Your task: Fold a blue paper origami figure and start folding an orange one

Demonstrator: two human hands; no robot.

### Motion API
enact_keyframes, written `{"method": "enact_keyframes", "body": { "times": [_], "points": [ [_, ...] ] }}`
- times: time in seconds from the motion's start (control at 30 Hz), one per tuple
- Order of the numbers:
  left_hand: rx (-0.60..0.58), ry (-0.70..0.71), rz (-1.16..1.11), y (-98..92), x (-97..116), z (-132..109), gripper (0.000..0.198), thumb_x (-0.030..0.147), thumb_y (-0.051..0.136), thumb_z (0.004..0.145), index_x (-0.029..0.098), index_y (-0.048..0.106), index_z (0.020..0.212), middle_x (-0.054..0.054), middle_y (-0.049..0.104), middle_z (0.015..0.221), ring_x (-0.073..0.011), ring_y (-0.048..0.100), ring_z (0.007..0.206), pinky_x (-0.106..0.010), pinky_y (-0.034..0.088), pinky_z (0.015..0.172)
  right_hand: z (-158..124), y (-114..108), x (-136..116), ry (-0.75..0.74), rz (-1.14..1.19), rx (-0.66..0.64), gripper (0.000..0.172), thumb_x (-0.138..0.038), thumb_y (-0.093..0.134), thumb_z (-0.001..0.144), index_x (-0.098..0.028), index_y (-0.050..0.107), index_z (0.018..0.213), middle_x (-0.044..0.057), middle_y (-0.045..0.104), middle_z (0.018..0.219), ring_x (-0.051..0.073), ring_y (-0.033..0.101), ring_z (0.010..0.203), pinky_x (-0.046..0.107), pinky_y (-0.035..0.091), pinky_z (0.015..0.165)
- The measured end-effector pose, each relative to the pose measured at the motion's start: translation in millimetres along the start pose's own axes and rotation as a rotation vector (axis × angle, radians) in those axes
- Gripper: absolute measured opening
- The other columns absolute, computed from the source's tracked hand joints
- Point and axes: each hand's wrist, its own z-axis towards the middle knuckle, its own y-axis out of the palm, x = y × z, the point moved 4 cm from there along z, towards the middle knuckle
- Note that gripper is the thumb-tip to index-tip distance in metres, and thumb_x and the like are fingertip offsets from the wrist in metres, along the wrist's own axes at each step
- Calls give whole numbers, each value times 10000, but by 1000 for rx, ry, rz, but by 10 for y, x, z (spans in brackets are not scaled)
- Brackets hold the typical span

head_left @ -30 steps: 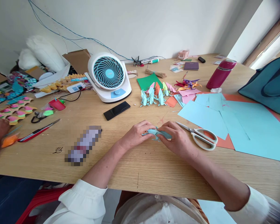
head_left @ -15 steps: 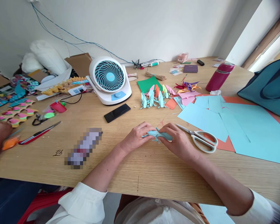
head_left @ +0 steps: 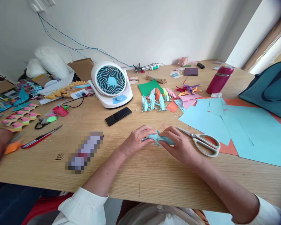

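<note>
A light-blue folded paper figure [head_left: 157, 137] with small leg-like strips is held between both hands, just above the table. My left hand [head_left: 138, 139] pinches its left end between thumb and fingers. Around the right end, my right hand [head_left: 178, 142] is closed, thumb below and fingers on top. Scissors with white handles [head_left: 204, 144] lie open-bladed or nearly so to the right, their tips close to my right hand. Behind my hands stand several finished-looking blue paper figures [head_left: 152, 102], with pink, orange and yellow ones among them.
Light-blue paper sheets [head_left: 259, 131] cover the right side. A white fan [head_left: 112, 84] and a black phone [head_left: 118, 116] are beyond my left hand. A magenta bottle [head_left: 221, 79] and a teal bag [head_left: 267, 89] stand at right. Another person's arm [head_left: 0, 140] rests at far left beside a cutter [head_left: 42, 137].
The view has tilted slightly, so the scene sits a little lower. Both hands keep hold of the blue paper figure, with hardly any shift of the fingers.
</note>
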Motion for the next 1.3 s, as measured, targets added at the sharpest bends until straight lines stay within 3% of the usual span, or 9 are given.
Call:
{"method": "enact_keyframes", "body": {
  "times": [0.7,1.17,1.3],
  "points": [
    [180,231,256,-223,424,-17,341,188,729,851,160,601,1165,-65,707,1063,-147,677,1013,-282,585,915,-13,-189,-271,-175,74,131,337,-75,637,889,-190,581,1200,93,578,1024,191,602,904,328,534,761],
    [172,206,263,-218,432,-11,346,195,740,841,164,621,1165,-68,699,1072,-146,692,987,-273,591,917,-5,-197,-278,-194,106,124,300,-70,641,885,-150,585,1169,109,570,1032,189,597,926,316,532,776],
    [152,203,252,-198,417,-14,354,211,739,844,174,614,1173,-61,695,1069,-143,682,984,-277,589,906,9,-199,-247,-201,87,137,217,-91,641,895,-166,570,1086,114,577,1031,193,597,910,331,533,769]
  ]
}}
